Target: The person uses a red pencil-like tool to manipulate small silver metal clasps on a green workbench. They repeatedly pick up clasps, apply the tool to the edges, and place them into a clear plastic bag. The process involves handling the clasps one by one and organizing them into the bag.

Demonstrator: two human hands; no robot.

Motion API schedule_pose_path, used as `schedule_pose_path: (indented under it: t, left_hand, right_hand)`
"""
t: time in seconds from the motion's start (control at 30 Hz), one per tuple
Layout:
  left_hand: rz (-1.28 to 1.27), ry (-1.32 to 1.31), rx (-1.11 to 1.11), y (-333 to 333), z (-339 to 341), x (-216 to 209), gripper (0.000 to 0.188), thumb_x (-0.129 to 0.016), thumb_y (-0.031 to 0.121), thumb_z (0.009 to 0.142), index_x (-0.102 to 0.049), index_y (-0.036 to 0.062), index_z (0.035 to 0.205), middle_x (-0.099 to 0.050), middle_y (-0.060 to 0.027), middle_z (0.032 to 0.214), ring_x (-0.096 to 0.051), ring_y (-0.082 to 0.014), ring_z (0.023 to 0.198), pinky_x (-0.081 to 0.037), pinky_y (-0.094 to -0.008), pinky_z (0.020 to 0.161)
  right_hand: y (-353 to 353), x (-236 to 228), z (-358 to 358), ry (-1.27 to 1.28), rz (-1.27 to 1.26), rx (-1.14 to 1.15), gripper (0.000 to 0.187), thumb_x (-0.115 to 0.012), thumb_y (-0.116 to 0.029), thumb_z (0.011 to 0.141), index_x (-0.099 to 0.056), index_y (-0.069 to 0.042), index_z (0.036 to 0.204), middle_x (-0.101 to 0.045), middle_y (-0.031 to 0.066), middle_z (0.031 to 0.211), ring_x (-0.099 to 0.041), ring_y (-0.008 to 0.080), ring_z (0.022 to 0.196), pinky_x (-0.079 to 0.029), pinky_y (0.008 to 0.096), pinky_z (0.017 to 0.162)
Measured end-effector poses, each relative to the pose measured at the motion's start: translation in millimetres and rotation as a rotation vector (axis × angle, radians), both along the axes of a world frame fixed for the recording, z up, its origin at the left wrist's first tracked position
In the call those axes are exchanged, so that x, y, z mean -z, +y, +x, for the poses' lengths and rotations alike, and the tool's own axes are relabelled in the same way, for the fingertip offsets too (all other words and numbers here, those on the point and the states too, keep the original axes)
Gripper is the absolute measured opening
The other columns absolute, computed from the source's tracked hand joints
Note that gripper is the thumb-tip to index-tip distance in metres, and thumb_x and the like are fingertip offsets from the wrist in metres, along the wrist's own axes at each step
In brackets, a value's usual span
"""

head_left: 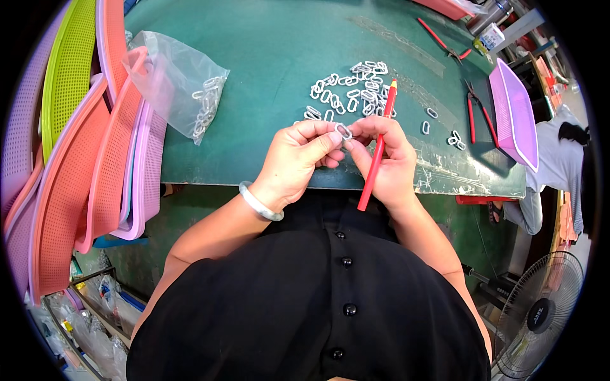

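Note:
Over the table's near edge, my left hand (286, 155) pinches a silvery oval link (344, 131) between thumb and fingers. My right hand (395, 165) meets it from the other side, thumb and forefinger closed at the same link. Tucked across the right hand's fingers is a red pencil (375, 170), tip pointing away from me. Just beyond both hands lies a loose pile of similar oval links (370, 82). A few single links (426, 127) rest to the right of the pile. A clear plastic bag (175, 82) with more links in it sits to the left.
Stacked perforated plastic baskets (70, 184) in pink, purple and green crowd the left side. Two red-handled pliers (471, 117) and a lilac basket (513, 114) are at the table's right. A fan (540, 314) stands lower right, and another person (559, 159) is beyond the table's right end.

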State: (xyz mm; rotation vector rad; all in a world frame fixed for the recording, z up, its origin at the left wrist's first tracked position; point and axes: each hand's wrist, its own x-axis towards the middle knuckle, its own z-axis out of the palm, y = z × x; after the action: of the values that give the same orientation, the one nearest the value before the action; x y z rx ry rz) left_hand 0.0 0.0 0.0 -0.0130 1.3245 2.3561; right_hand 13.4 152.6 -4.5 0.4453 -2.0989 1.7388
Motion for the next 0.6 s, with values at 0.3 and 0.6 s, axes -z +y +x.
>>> schedule_pose_path:
  t: [0.3, 0.6]
  left_hand:
    - [-0.036, 0.006, -0.013, -0.7, -0.3, -1.1, 0.012, -0.059, 0.011, 0.081, -0.061, 0.0028, 0.090, -0.060, -0.0017, 0.078, -0.055, -0.0072, 0.063, -0.045, -0.0196, 0.056]
    - [-0.097, -0.004, -0.005, -3.3, 2.3, -7.3, 0.012, -0.058, 0.011, 0.082, -0.060, 0.0020, 0.090, -0.059, -0.0026, 0.074, -0.055, -0.0087, 0.062, -0.045, -0.0201, 0.057]
  right_hand:
    - [2.3, -1.8, 1.2, 0.018, 0.023, -0.008, 0.023, -0.061, 0.005, 0.073, -0.053, -0.002, 0.094, -0.058, 0.0046, 0.084, -0.056, 0.0106, 0.075, -0.046, 0.0230, 0.066]
    - [25.9, -16.9, -2.8, -0.104, -0.332, -0.134, 0.042, -0.037, -0.033, 0.093, -0.051, 0.004, 0.107, -0.060, 0.0114, 0.088, -0.055, 0.0151, 0.080, -0.043, 0.0283, 0.074]
